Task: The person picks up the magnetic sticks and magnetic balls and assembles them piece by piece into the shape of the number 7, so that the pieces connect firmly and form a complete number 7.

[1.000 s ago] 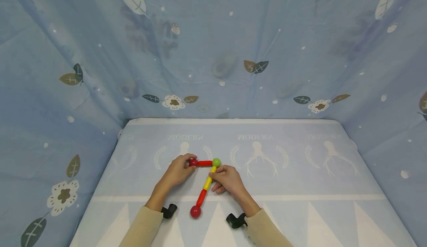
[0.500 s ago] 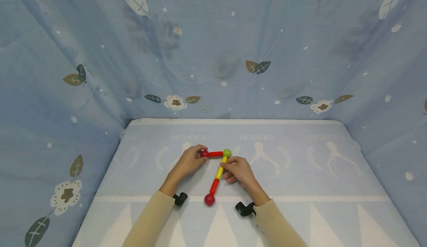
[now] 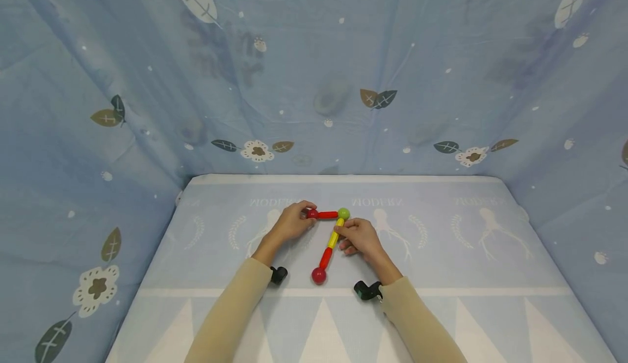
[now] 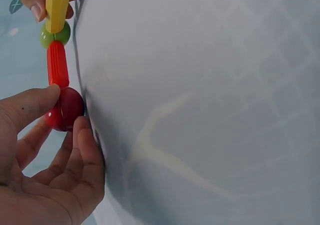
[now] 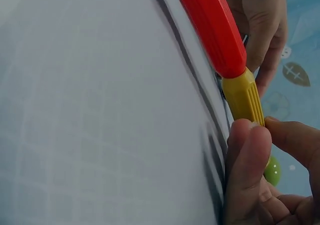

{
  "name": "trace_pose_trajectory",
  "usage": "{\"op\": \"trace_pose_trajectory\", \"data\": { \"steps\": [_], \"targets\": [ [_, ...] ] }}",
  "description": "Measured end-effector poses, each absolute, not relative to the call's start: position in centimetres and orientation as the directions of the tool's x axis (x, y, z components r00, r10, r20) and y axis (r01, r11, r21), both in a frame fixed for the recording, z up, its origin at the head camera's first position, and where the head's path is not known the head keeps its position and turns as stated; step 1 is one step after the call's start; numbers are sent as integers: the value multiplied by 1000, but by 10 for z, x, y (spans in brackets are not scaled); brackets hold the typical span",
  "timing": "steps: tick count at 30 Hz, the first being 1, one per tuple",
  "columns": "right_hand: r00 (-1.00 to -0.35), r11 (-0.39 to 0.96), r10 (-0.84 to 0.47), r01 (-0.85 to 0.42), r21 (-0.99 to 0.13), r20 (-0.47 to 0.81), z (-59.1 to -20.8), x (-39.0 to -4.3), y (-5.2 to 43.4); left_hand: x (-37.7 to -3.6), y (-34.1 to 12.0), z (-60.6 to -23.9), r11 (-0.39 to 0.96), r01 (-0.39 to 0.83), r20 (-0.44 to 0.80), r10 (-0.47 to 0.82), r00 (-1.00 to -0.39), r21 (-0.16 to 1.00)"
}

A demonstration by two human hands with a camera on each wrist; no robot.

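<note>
Left hand (image 3: 290,224) pinches red ball (image 3: 312,213); right hand (image 3: 362,236) pinches yellow rod (image 3: 334,237) below green ball (image 3: 344,213). Bare table cloth (image 3: 441,265) right of green ball.

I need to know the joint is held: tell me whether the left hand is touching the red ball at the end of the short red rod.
Touching. The left wrist view shows the left hand pinching the red ball between thumb and fingertip, no gap.

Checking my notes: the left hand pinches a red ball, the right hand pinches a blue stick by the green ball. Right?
Not quite: the stick the right hand pinches is yellow, as the right wrist view shows. The left hand does pinch the red ball, by the green ball.
</note>
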State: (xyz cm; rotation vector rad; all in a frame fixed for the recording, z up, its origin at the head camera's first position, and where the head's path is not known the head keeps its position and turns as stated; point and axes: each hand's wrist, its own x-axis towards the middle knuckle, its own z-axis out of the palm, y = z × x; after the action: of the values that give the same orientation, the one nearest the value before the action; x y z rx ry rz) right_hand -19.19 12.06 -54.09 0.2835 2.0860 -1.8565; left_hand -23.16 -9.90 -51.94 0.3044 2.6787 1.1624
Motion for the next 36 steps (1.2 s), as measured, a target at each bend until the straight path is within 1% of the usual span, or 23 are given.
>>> {"op": "trace_pose_trajectory", "data": {
  "steps": [6,15,28,36],
  "targets": [
    [-929,125,-51,359,-925,-368,-547,-193,123,-234,-96,-522,652,85,-119,262,-958,753],
    [-930,104,-58,355,-929,-362,-553,-193,127,-236,-97,-529,644,91,-118,274,-954,760],
    [-932,111,-44,354,-929,-360,-553,-194,124,-235,-102,-528,632,83,-127,280,-951,770],
    [-931,117,-29,358,-926,-364,-554,-192,128,-234,-102,-529,614,44,-158,270,-950,788]
  ]
}}
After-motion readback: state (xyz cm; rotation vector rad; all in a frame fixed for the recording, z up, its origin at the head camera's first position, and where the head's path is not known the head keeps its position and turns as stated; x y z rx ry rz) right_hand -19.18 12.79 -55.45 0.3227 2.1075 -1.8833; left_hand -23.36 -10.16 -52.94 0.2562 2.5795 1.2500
